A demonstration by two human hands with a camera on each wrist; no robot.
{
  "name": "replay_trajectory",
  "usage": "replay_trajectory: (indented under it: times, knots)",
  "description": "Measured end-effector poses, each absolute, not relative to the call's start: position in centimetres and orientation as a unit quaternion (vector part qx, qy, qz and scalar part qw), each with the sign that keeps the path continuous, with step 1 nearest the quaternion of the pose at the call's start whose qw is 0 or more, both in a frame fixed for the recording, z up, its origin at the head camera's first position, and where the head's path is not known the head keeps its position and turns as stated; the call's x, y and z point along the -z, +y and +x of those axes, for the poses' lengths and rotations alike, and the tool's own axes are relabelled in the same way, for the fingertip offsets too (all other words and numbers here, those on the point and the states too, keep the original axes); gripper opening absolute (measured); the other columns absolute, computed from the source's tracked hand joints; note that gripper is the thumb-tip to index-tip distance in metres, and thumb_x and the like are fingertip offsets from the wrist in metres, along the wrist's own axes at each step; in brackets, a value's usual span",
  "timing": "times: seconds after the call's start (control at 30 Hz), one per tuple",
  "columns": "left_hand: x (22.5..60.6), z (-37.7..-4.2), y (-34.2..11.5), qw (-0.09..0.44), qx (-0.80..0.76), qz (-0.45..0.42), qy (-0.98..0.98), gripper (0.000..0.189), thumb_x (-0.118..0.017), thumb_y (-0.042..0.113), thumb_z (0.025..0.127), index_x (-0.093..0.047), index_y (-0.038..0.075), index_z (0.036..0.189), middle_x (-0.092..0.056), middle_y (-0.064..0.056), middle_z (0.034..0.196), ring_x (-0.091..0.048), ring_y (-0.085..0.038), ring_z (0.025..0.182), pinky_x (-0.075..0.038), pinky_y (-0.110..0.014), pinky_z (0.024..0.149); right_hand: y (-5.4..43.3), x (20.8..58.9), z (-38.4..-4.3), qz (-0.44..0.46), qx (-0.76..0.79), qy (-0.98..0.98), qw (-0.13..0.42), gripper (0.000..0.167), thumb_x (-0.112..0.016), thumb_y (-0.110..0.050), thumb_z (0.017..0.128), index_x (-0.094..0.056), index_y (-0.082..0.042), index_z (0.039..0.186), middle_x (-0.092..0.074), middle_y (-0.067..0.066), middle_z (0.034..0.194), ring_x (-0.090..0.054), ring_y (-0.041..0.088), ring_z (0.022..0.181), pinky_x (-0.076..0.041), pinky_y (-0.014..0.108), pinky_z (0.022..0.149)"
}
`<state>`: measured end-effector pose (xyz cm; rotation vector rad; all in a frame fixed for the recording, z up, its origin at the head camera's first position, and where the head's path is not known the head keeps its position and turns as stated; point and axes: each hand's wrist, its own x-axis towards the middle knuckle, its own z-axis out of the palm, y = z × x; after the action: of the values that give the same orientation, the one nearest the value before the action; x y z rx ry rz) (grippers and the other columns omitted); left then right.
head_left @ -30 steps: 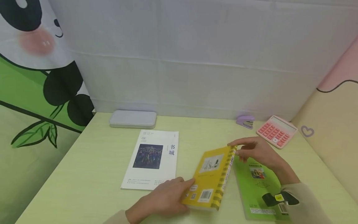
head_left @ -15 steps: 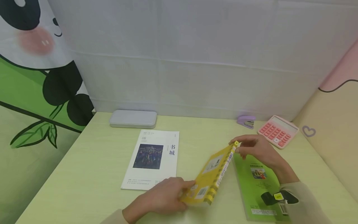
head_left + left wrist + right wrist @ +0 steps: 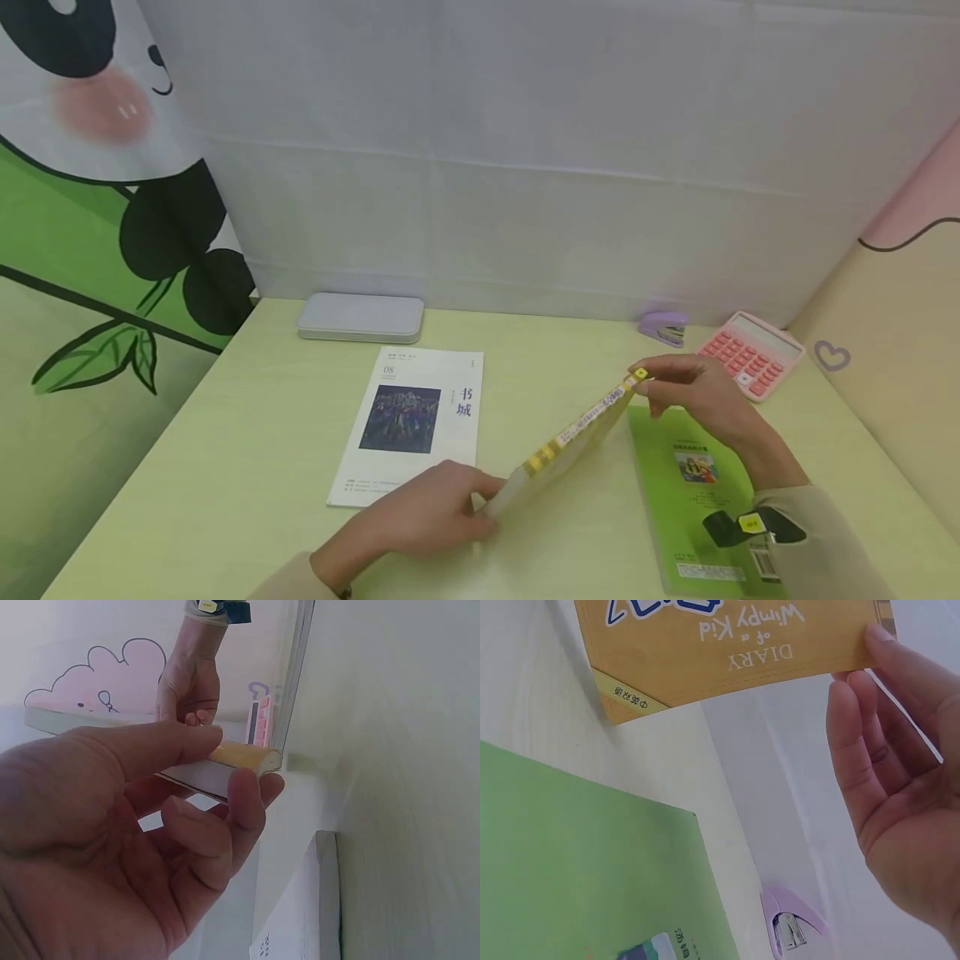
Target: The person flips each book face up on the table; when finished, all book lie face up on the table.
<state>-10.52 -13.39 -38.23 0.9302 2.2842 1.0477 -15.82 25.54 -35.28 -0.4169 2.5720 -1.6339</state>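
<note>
A yellow book point(image 3: 581, 425) is held up on edge above the table between both hands, its striped spine facing up toward the head view. My left hand point(image 3: 431, 512) pinches its near lower end between thumb and fingers. At the far upper corner my right hand point(image 3: 697, 396) pinches it with thumb and fingertips. The right wrist view shows the cover point(image 3: 757, 652) upside down, reading "Diary of a Wimpy Kid". Left of the yellow book lies a white magazine point(image 3: 420, 417), partly behind the left hand. Under the right forearm lies a green book point(image 3: 675, 517).
A grey flat case point(image 3: 360, 317) lies at the back left of the table point(image 3: 202, 467). Toward the back right are a purple stapler point(image 3: 663, 327) and a pink calculator point(image 3: 757, 354). A white cloth wall point(image 3: 525, 167) rises behind the table.
The yellow book has turned from showing its back cover to standing on edge with the spine up. Both hands keep hold of it; the left shifted slightly left, the right slightly up.
</note>
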Motion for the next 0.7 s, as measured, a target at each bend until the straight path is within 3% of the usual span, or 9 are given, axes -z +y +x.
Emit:
replay_trajectory:
  times: [0.23,0.47,0.6,0.7]
  knots:
    - [37.4,-11.0,-14.2,0.223,-0.413,0.297,0.832,0.028,-0.071,0.014,0.099,-0.077,0.007,0.125,-0.077,-0.002,0.093,-0.057,-0.004,0.061,-0.045,-0.024,0.051,25.1,34.8,-16.0,-0.119,0.533,0.838,0.011,0.02,-0.071,-0.011,0.101,-0.076,-0.004,0.12,-0.075,-0.006,0.087,-0.069,0.015,0.07,-0.06,0.031,0.073]
    - [36.7,-11.1,-15.0,0.225,-0.45,0.262,0.823,0.029,-0.069,0.016,0.101,-0.075,0.009,0.13,-0.075,-0.004,0.084,-0.06,-0.014,0.057,-0.05,-0.028,0.047,24.4,34.2,-16.2,-0.098,0.52,0.848,0.013,0.029,-0.071,-0.017,0.102,-0.072,0.0,0.126,-0.072,-0.005,0.085,-0.066,0.016,0.07,-0.057,0.028,0.076]
    - [36.5,-11.1,-15.4,0.211,-0.467,0.241,0.825,0.032,-0.069,0.016,0.101,-0.073,0.012,0.133,-0.079,-0.007,0.1,-0.068,-0.019,0.068,-0.053,-0.029,0.049,24.1,33.9,-16.4,-0.088,0.509,0.856,0.021,0.036,-0.07,-0.022,0.104,-0.068,0.002,0.131,-0.071,-0.005,0.087,-0.064,0.015,0.07,-0.056,0.028,0.078]
    - [36.3,-11.2,-15.5,0.192,-0.483,0.227,0.824,0.048,-0.07,0.014,0.101,-0.061,0.012,0.148,-0.08,-0.007,0.107,-0.072,-0.023,0.075,-0.052,-0.032,0.048,24.1,33.8,-16.5,-0.091,0.511,0.854,0.031,0.037,-0.067,-0.02,0.105,-0.066,0.004,0.133,-0.071,-0.005,0.088,-0.063,0.015,0.069,-0.056,0.028,0.077]
